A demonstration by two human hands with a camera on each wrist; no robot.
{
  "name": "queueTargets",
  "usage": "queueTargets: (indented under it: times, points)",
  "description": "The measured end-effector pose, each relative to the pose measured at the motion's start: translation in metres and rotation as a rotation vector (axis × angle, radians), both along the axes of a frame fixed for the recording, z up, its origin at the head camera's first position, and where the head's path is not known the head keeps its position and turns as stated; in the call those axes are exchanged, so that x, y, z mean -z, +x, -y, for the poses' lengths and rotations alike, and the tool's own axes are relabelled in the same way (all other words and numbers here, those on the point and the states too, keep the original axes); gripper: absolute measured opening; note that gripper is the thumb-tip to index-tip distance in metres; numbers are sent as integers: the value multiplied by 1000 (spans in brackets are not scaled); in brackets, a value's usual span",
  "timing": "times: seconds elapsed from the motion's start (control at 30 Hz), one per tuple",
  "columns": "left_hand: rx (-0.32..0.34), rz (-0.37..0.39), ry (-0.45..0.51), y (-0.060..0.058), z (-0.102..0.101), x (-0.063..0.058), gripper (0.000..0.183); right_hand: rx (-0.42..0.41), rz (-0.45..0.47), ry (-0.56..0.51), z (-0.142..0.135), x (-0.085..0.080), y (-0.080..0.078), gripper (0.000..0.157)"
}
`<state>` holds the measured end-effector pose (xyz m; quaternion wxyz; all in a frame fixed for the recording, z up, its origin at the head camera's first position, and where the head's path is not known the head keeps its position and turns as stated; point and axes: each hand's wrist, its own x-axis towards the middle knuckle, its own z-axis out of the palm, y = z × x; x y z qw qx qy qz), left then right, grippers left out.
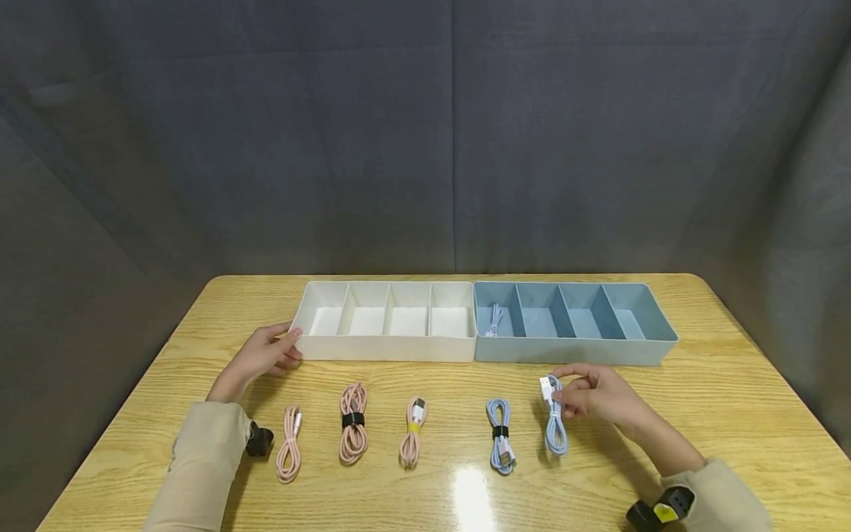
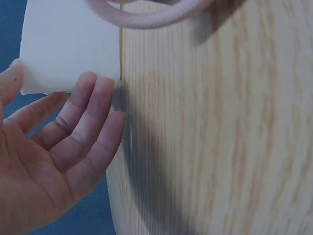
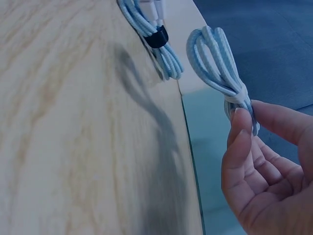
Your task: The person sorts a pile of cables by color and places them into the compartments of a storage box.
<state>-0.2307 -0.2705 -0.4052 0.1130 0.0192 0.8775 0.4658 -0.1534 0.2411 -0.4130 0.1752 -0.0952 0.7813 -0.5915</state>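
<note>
My right hand (image 1: 601, 395) pinches a coiled light-blue USB cable (image 1: 555, 425) between thumb and fingertips, in front of the blue divided box. The right wrist view shows that cable (image 3: 215, 58) lifted over the wood, bound by a white tie. At the white divided box's (image 1: 385, 349) left end is my left hand (image 1: 266, 351), its fingers loosely extended. In the left wrist view, those fingertips (image 2: 87, 81) are right at the box's end wall. Another blue cable (image 1: 500, 436) with a black strap lies left of the held one.
Three coiled pink cables (image 1: 353, 425) lie on the wooden table (image 1: 219, 325) before the white box. The blue box (image 1: 572, 350) adjoins the white one on the right; its leftmost compartment holds a small pale-blue cable (image 1: 494, 319). A dark curtain (image 1: 452, 148) hangs behind.
</note>
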Motion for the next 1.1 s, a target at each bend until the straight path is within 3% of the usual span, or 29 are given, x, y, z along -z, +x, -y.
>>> queueTargets:
  times: [0.63, 1.1]
  points:
    - [-3, 19, 4, -1, 0, -1, 59, 102, -70, -60, 4, -23, -16, 44]
    - [-8, 25, 11, -2, 1, 1, 59, 190, -45, -107, 4, -34, -28, 47]
